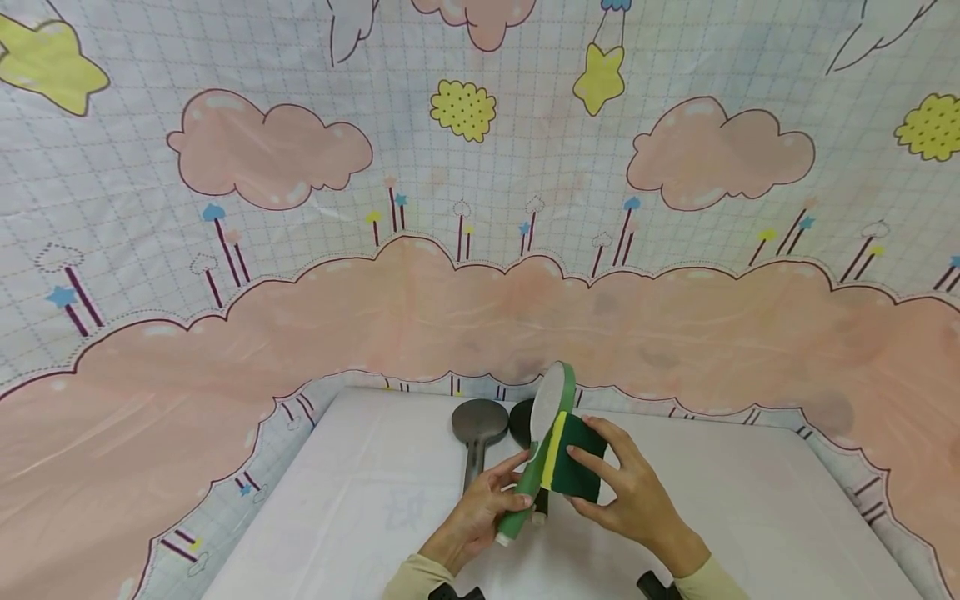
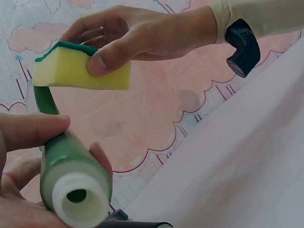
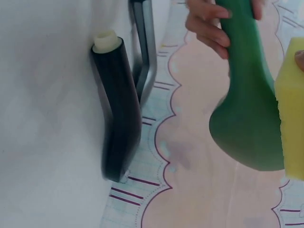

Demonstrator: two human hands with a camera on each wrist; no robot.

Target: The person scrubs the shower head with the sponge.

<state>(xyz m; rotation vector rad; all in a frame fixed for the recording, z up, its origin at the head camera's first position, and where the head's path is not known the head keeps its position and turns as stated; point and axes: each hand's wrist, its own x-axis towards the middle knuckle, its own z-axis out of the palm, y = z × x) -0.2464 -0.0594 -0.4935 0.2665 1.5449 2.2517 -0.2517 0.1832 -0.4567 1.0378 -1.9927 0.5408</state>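
Observation:
My left hand point(image 1: 480, 508) grips a green handheld shower head point(image 1: 531, 479) by its handle. Its pale round face is turned left, and the white hollow end point(image 2: 80, 204) of the handle points toward me. A yellow sponge with a dark green scouring side point(image 1: 581, 458) is pinched between the thumb and fingers of my right hand point(image 1: 637, 496). The sponge's yellow side point(image 3: 292, 118) is close against the green back of the shower head; whether they touch, I cannot tell. The thumb presses on the yellow foam in the left wrist view.
On the white table point(image 1: 360, 467), a grey shower head point(image 1: 480, 421) lies just beyond my left hand. Beside it is a black one point(image 3: 118, 109), partly hidden behind the green one in the head view. A patterned cloth point(image 1: 450, 317) hangs behind the table.

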